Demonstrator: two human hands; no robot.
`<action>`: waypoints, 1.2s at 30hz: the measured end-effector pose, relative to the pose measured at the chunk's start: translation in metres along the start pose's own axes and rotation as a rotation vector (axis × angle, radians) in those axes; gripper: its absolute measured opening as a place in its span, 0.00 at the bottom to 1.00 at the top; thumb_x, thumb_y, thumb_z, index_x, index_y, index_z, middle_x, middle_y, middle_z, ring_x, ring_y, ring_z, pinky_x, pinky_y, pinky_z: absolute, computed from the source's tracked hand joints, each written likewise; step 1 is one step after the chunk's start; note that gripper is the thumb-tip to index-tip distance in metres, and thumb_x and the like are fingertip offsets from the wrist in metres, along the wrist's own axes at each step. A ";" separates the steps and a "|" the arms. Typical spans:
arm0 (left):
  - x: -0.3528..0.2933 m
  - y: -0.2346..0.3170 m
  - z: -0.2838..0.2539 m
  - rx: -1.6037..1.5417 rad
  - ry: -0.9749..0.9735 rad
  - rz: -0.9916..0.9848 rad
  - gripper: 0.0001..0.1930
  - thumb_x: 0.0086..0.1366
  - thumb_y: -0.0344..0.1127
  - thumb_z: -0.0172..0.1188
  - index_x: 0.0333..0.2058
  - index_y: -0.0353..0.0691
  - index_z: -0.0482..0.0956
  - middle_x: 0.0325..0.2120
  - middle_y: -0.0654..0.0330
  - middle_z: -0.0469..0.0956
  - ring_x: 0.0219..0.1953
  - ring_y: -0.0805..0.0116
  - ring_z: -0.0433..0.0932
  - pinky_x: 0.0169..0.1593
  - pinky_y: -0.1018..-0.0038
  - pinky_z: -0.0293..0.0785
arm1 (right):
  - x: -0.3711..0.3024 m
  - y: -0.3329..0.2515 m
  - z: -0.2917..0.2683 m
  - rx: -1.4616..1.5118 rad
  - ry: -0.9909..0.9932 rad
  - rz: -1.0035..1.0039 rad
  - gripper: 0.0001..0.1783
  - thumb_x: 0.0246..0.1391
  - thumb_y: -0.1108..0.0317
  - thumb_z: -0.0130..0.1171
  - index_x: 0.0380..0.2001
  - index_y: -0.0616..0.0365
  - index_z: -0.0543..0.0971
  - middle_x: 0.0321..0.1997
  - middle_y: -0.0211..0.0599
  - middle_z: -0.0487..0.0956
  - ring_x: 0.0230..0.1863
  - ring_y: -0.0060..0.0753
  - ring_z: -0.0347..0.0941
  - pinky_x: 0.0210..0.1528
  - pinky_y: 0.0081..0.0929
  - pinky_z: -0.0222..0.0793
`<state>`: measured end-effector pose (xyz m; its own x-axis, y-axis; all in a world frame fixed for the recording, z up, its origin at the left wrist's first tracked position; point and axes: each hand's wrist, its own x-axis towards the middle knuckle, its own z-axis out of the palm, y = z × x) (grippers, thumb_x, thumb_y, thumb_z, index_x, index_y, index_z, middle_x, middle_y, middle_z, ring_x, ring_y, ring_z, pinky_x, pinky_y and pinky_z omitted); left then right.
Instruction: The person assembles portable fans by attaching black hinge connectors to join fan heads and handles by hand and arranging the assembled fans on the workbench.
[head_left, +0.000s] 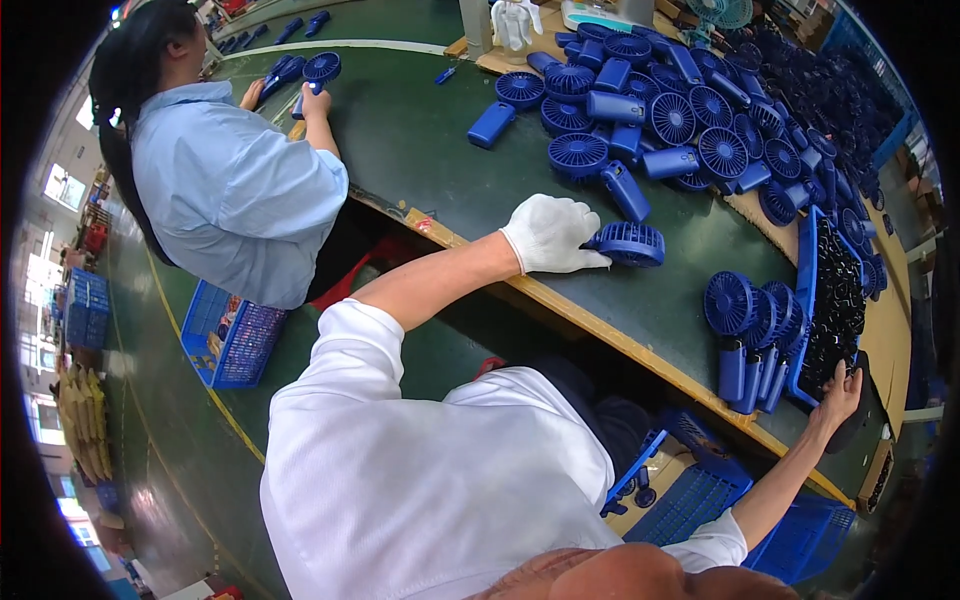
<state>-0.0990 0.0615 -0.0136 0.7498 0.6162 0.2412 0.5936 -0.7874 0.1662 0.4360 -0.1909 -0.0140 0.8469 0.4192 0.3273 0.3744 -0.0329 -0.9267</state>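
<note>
My left hand [553, 234], in a white glove, is closed around a blue handheld fan [632, 244] just above the green workbench [440, 170]. The fan's round grille head faces right, and its handle is mostly hidden by the glove. My bare right hand [840, 396] is at the near right edge of a long blue tray [806, 300] full of small black parts [836, 290]. Its fingers look apart, their tips among the black parts; I see nothing held. Between my hands, several blue fans [731, 305] lie in a row with their handles toward me.
A large heap of blue fans [670, 110] covers the far right of the bench. To the left, a co-worker [230, 170] in a light blue shirt holds a fan. A wooden strip [590, 325] edges the bench. Blue crates [690, 505] stand below it, and another basket [235, 335] sits on the floor.
</note>
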 end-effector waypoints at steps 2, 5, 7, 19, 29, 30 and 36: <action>0.003 0.004 -0.002 -0.043 -0.011 -0.036 0.25 0.53 0.61 0.62 0.21 0.40 0.78 0.24 0.53 0.79 0.29 0.52 0.80 0.31 0.61 0.75 | -0.030 -0.034 0.008 0.107 -0.016 0.012 0.23 0.53 0.70 0.67 0.52 0.63 0.75 0.26 0.19 0.71 0.23 0.09 0.59 0.22 0.12 0.52; -0.004 0.011 -0.006 -0.286 0.172 -0.188 0.27 0.55 0.62 0.58 0.22 0.40 0.82 0.22 0.48 0.78 0.29 0.49 0.79 0.32 0.59 0.74 | -0.074 -0.070 0.039 0.174 -0.054 -0.007 0.23 0.53 0.73 0.66 0.53 0.64 0.75 0.36 0.27 0.79 0.27 0.10 0.67 0.24 0.10 0.57; -0.002 0.014 0.000 -0.815 0.194 -0.472 0.23 0.61 0.53 0.58 0.21 0.36 0.80 0.15 0.56 0.77 0.22 0.66 0.79 0.27 0.69 0.71 | -0.098 -0.064 0.050 0.263 -0.152 -0.041 0.23 0.52 0.78 0.65 0.52 0.67 0.75 0.39 0.32 0.80 0.31 0.15 0.72 0.29 0.11 0.65; 0.002 0.117 0.031 -1.718 0.190 -0.429 0.21 0.70 0.48 0.47 0.39 0.32 0.77 0.30 0.57 0.79 0.27 0.71 0.76 0.34 0.75 0.73 | -0.269 -0.139 0.211 0.725 -0.419 0.078 0.22 0.44 0.85 0.67 0.46 0.73 0.76 0.40 0.35 0.78 0.35 0.16 0.72 0.35 0.13 0.68; 0.000 0.109 0.050 -1.393 0.180 -0.282 0.31 0.73 0.54 0.36 0.31 0.33 0.80 0.21 0.60 0.79 0.25 0.76 0.74 0.28 0.73 0.69 | -0.294 -0.119 0.231 0.595 -0.189 0.025 0.09 0.46 0.77 0.71 0.29 0.69 0.80 0.37 0.32 0.72 0.29 0.13 0.66 0.27 0.11 0.61; 0.002 0.104 0.052 -1.248 0.271 -0.135 0.25 0.68 0.52 0.47 0.31 0.33 0.80 0.21 0.56 0.79 0.24 0.75 0.75 0.28 0.72 0.70 | -0.292 -0.114 0.232 0.560 -0.195 0.014 0.09 0.46 0.77 0.70 0.29 0.69 0.80 0.37 0.31 0.72 0.29 0.14 0.65 0.27 0.11 0.61; 0.008 0.109 0.039 -1.081 0.097 -0.235 0.20 0.55 0.51 0.63 0.29 0.35 0.82 0.19 0.54 0.80 0.24 0.64 0.81 0.29 0.72 0.75 | -0.284 -0.106 0.226 0.526 -0.260 0.101 0.09 0.59 0.74 0.58 0.27 0.70 0.79 0.38 0.31 0.74 0.30 0.16 0.66 0.30 0.15 0.63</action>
<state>-0.0163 -0.0186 -0.0311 0.5981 0.7852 0.1601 0.1147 -0.2816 0.9527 0.0705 -0.1020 -0.0509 0.7232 0.6482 0.2386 0.0037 0.3418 -0.9398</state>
